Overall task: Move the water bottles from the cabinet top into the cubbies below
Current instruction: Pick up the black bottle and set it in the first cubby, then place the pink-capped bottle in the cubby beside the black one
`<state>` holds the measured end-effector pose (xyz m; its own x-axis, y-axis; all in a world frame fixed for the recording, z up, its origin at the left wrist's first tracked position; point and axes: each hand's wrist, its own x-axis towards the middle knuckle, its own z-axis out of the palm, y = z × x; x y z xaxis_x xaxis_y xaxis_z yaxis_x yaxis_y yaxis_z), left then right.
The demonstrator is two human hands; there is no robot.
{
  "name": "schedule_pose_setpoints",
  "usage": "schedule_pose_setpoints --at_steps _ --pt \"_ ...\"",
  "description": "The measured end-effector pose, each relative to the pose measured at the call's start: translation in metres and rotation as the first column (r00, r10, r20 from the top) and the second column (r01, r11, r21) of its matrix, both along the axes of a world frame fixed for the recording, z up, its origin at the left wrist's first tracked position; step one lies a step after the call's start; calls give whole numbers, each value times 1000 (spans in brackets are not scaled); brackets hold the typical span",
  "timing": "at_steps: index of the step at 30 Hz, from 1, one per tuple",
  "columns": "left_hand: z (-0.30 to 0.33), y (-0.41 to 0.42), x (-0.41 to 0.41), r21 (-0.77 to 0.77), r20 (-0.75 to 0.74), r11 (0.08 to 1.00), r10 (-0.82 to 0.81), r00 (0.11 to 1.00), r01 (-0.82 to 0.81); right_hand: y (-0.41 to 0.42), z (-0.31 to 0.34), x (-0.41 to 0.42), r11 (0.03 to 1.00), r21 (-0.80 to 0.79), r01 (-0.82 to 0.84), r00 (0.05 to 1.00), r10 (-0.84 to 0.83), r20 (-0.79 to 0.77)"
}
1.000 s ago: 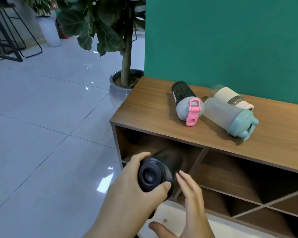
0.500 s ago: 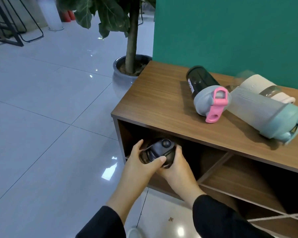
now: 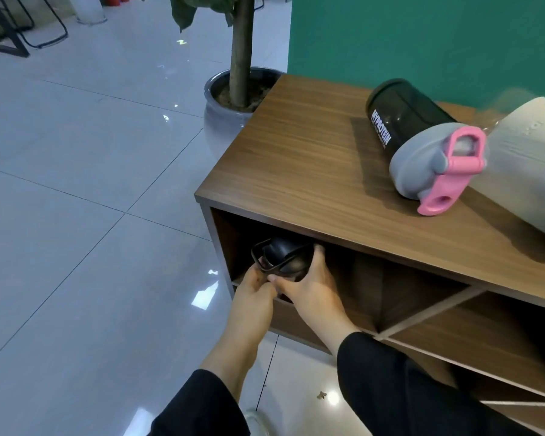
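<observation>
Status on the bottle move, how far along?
Nothing fully stowed that I can see. In hand: both hands, left and right, are pushing the black bottle into the leftmost cubby. Left: the pink-capped bottle, grey bottle and cream bottle on the cabinet top.

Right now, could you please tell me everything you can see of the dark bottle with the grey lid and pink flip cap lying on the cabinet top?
The dark translucent bottle with the grey lid and pink flip cap lies on its side on the wooden cabinet top, lid end toward the camera. White MYPROTEIN lettering runs across its plastic-looking body. A pink loop hangs from the cap down to the wood. Its right side meets the frosted grey bottle beside it. Neither hand touches it.
</observation>
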<state>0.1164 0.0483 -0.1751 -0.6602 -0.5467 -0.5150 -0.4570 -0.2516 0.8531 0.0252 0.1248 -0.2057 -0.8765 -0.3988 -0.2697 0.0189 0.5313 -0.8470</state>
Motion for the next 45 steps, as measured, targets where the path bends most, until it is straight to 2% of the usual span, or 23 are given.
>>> schedule_pose_setpoints --at_steps 8,13,16,18,21,23,25,26,28,31,34,37,42,45 --pt "-8 -1 -9 -27 7 1000 9 1000 -9 -9 -18 -4 999 -13 35 999 -35 12" --pt "-9 -2 -9 -28 9 1000 9 1000 -9 -6 -32 -7 998 55 -21 995 16 97" --pt "-3 -1 -8 -36 24 999 23 999 -22 19 -26 13 991 131 -35 996 24 82" --pt "4 2 -6 -47 63 996 75 995 -72 44 -9 35 981 182 -67 997 73 -25" --pt "12 9 1 -25 137 991 135 981 -133 78 30 68 990 33 -136 930 139 -341" --pt "19 17 5 11 158 991 127 979 -130 94 75 73 974 -159 -159 812 38 -582" --pt "30 27 11 39 165 994 91 982 -98 104 124 59 931 -340 -132 681 -164 -714" --pt "35 31 14 45 164 996 71 984 -79 106 145 47 916 -393 -78 642 -255 -723" --pt "46 40 20 37 155 998 48 987 -54 104 177 16 904 -417 97 661 -372 -652" --pt "55 48 26 10 138 1000 26 990 -27 91 195 -28 915 -283 287 729 -401 -554" --pt "60 51 30 -3 129 1000 -5 992 6 79 193 -55 935 -194 296 765 -354 -539" --pt "59 50 32 -22 126 999 -36 991 39 71 182 -63 941 -170 292 779 -337 -528" --pt "56 50 31 -56 117 995 -79 990 86 63 175 -62 945 -200 258 756 -326 -568" --pt "54 51 31 -76 86 991 -103 991 110 73 185 -45 936 -293 196 755 -335 -564"
